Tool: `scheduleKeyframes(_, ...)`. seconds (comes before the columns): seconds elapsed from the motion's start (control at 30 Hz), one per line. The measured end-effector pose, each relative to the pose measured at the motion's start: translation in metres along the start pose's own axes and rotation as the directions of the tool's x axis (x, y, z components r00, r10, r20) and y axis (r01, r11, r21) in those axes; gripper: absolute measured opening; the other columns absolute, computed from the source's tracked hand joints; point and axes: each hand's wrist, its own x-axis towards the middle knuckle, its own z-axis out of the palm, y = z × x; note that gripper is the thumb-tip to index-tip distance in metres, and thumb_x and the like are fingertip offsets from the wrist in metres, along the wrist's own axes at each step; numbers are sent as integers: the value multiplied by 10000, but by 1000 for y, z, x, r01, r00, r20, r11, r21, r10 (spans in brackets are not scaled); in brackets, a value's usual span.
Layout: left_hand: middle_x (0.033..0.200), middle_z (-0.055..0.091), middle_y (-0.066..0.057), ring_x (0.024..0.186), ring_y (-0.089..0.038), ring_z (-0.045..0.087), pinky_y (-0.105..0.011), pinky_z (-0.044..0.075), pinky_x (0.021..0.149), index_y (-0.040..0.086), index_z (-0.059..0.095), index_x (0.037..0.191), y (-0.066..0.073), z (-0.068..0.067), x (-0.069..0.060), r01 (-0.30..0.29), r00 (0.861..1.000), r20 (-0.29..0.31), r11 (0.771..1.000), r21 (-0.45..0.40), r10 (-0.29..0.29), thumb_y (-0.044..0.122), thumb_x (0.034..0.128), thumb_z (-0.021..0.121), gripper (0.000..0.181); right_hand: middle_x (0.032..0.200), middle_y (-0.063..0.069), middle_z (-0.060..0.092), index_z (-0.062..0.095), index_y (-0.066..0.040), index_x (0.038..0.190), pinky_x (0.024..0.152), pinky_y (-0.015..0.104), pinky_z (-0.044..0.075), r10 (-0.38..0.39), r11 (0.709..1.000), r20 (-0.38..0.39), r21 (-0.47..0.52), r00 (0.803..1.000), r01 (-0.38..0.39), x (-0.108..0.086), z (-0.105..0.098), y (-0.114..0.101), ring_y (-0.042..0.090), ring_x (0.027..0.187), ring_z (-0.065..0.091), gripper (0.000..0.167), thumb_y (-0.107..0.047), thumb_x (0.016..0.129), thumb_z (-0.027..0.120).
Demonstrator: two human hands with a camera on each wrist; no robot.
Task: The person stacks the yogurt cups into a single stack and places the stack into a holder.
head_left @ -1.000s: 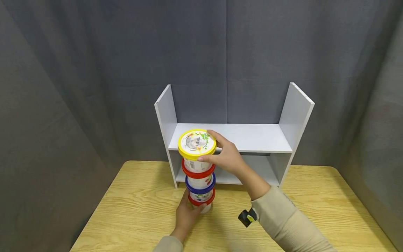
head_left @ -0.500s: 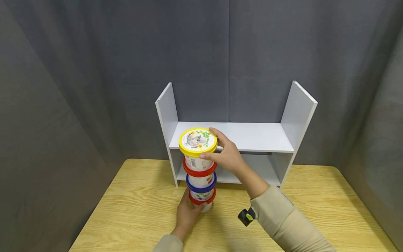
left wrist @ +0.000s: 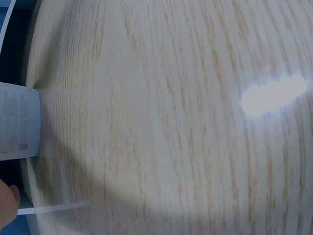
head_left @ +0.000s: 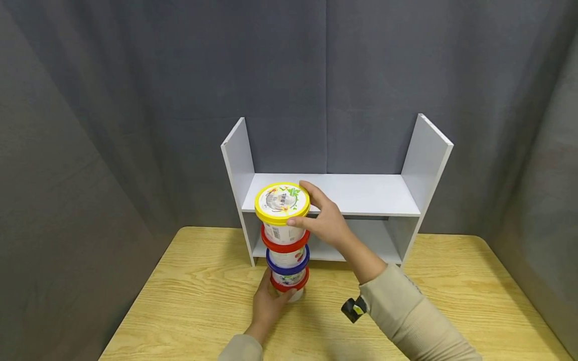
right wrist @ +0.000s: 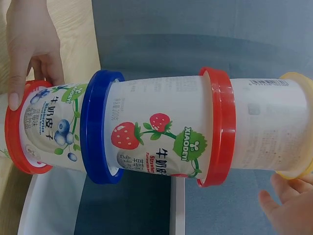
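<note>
Stack of four lidded tubs on the wooden surface, left of its middle, just in front of the shelf's left end; long axis roughly upright. From the foot up: lower red-lidded tub, blue-lidded tub, upper red-lidded tub, yellow-lidded tub. Right hand is nearer the top: thumb and forefinger spread about a lid's breadth, gripping the yellow-lidded tub from its right, the tub lying left of the palm. Left hand is at the foot, fingers bent round the lower red-lidded tub from its left, thumb across the front. Balance, I judge, turns on that vertical line between the two grips, each tub seated on the lid below. White shelf stands toward the surface's far edge; the far left corner is rounded, well apart from the stack. Near edge not visible. Grey curtain hangs beyond the far edge and along both sides. Beige sleeves on both arms.
</note>
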Motion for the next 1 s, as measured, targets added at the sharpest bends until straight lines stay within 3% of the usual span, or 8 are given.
scheduleKeyframes(0.13,1270,410,-179,1160,-332,365,-458,281,965,42,311,1323,3,-1,0,-1,1000,-2,1000,-10,1,330,653,736,844,1327,41,362,292,-140,1344,940,539,256,-8,1000,-19,-4,1000,7,-2,-3,1,260,1178,335,782,-291,700,710)
scheduleKeyframes(0.37,1249,420,-213,1120,-347,400,-463,342,916,42,307,1318,5,-2,-2,-34,999,-13,999,7,35,358,657,722,842,1324,62,368,328,-148,1326,929,477,322,-41,999,-67,-12,997,40,-9,-12,12,255,1188,337,750,-304,701,711)
scheduleKeyframes(0.57,1210,453,-226,1065,-369,447,-500,337,896,47,324,1318,3,1,-5,-72,995,-61,997,23,74,383,662,714,833,1306,100,390,345,-88,1312,943,447,322,-62,998,-100,7,993,63,-20,-21,24,249,1187,347,706,-207,716,707)
scheduleKeyframes(0.8,1285,398,-171,1168,-309,357,-468,257,974,67,268,1347,-7,5,-2,13,1000,-21,1000,-14,-13,399,654,715,889,1299,115,396,348,-67,1305,945,430,324,-57,998,-130,-1,990,57,-32,-35,38,223,1178,361,685,-200,730,694)
scheduleKeyframes(1.0,1256,417,-196,1146,-331,378,-481,271,960,40,268,1336,-2,7,-4,-40,998,-45,998,-50,38,322,660,731,866,1296,132,394,339,-60,1307,953,423,312,-35,999,-166,-36,985,30,-40,-58,45,228,1175,365,666,-207,751,674)
